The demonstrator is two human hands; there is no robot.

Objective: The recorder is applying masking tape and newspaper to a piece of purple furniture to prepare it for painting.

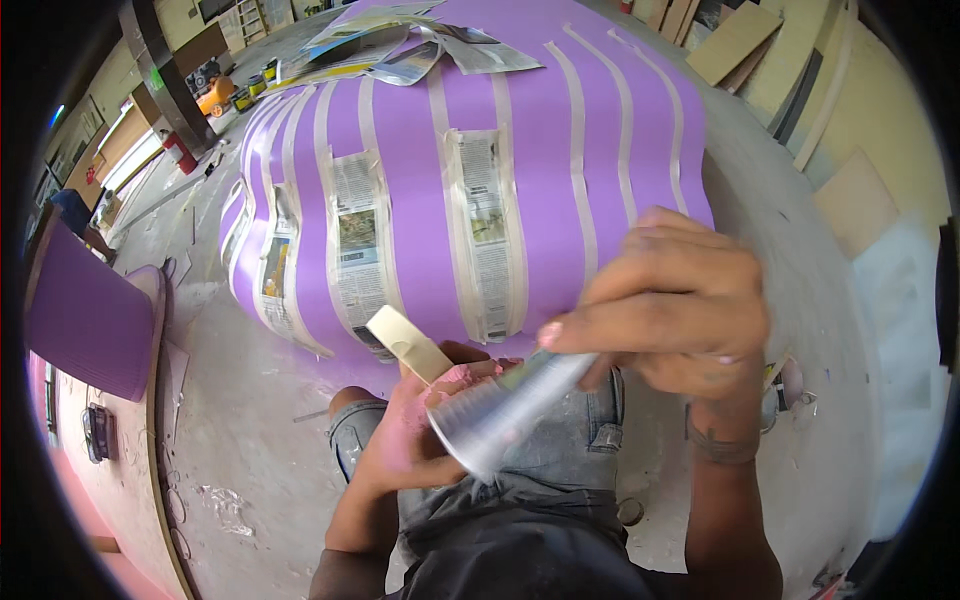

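In front of me stands a large rounded purple form (545,150) with strips of cream masking tape (578,150) running down it. Strips of newspaper (487,215) lie between some of the tape lines. My left hand (410,425), smeared with pink, is closed around a roll of masking tape (408,342). My right hand (675,305) pinches one end of a narrow strip of printed paper (515,405), blurred by motion. The strip slants down to the left, its lower end in front of my left hand; whether they touch I cannot tell.
Loose newspaper sheets (400,45) lie on top of the form. At left stands a purple curved piece (85,300) beside a board edge. Farther off are a dark post (165,75), a red fire extinguisher (180,152) and an orange compressor (215,97). Boards (735,45) lean at right.
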